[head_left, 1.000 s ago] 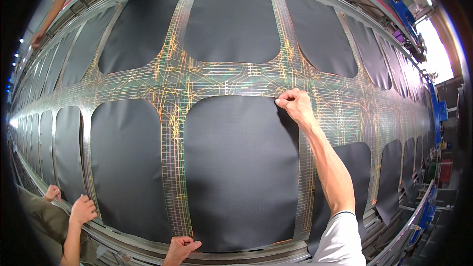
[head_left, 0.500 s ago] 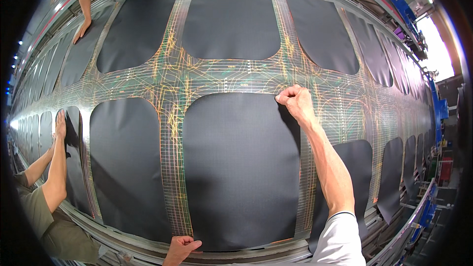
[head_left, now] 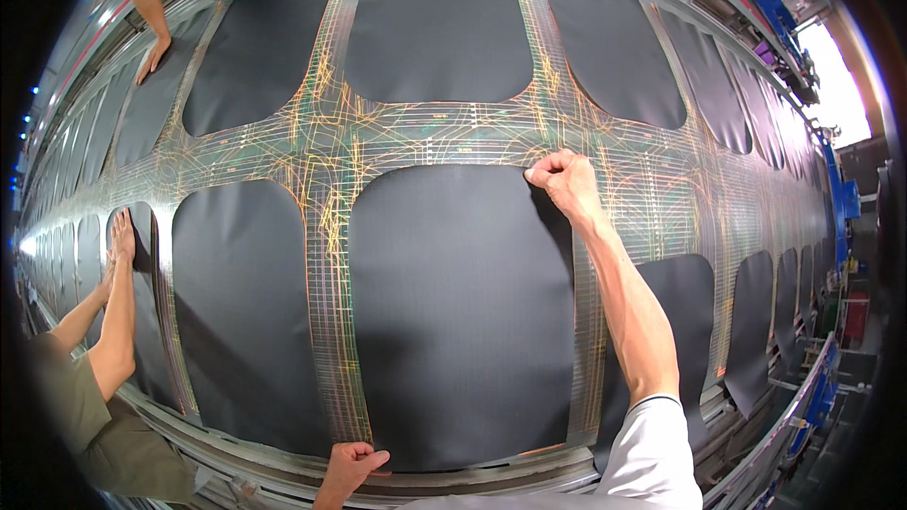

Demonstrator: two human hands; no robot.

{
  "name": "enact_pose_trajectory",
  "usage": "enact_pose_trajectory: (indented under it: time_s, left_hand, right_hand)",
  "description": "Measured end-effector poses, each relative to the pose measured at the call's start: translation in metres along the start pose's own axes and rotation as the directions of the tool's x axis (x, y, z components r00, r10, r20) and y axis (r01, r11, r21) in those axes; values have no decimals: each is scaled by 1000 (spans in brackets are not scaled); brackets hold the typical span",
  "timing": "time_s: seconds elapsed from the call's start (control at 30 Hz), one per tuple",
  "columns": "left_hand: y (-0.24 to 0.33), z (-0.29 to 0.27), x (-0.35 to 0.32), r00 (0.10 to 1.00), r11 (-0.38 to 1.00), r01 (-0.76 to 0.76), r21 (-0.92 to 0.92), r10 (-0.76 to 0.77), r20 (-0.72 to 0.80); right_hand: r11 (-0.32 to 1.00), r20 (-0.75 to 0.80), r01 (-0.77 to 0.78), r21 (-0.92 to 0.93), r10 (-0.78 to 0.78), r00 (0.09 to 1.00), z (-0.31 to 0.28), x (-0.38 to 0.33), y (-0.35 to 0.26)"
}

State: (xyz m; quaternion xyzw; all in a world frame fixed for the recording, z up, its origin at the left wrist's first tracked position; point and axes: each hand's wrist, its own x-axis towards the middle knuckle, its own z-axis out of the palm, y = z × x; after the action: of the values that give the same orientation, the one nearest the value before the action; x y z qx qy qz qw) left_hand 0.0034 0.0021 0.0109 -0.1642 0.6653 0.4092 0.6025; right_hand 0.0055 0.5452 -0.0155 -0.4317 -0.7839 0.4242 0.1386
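A large black sheet [head_left: 463, 312] with rounded far corners lies in front of me on a long table printed with fine green and yellow lines [head_left: 331, 227]. At its far right corner, my right hand [head_left: 569, 185] pinches the edge between thumb and fingers. A dark shadow falls on the sheet below it. Down at the near left corner is my left hand [head_left: 348, 472], its fingers curled and the thumb against the sheet's edge. The fingertips there are partly hidden.
Similar black sheets, such as one on the left [head_left: 241, 302] and one across [head_left: 439, 33], line both sides. A co-worker's hands [head_left: 121, 236] press on a sheet at left; another person's hand [head_left: 154, 59] rests at far left. A metal rail [head_left: 453, 486] runs along the near edge.
The table and sheets sit slightly higher in the picture. Both my hands stay at the same corners of the black sheet.
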Motion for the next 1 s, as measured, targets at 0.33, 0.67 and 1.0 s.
enact_pose_trajectory:
  time_s: [0.33,0.67,1.0]
  left_hand:
    - [-4,10,4,987,986,-158,47,157,41]
    - [-16,1,11,972,975,-223,13,222,82]
    - [-13,3,6,965,970,-242,-17,243,95]
  right_hand:
    - [957,-226,-43,286,112,968,-74,-78,30]
    - [890,-170,-451,68,456,874,-60,-385,61]
    - [982,-307,-100,159,145,941,-58,-308,71]
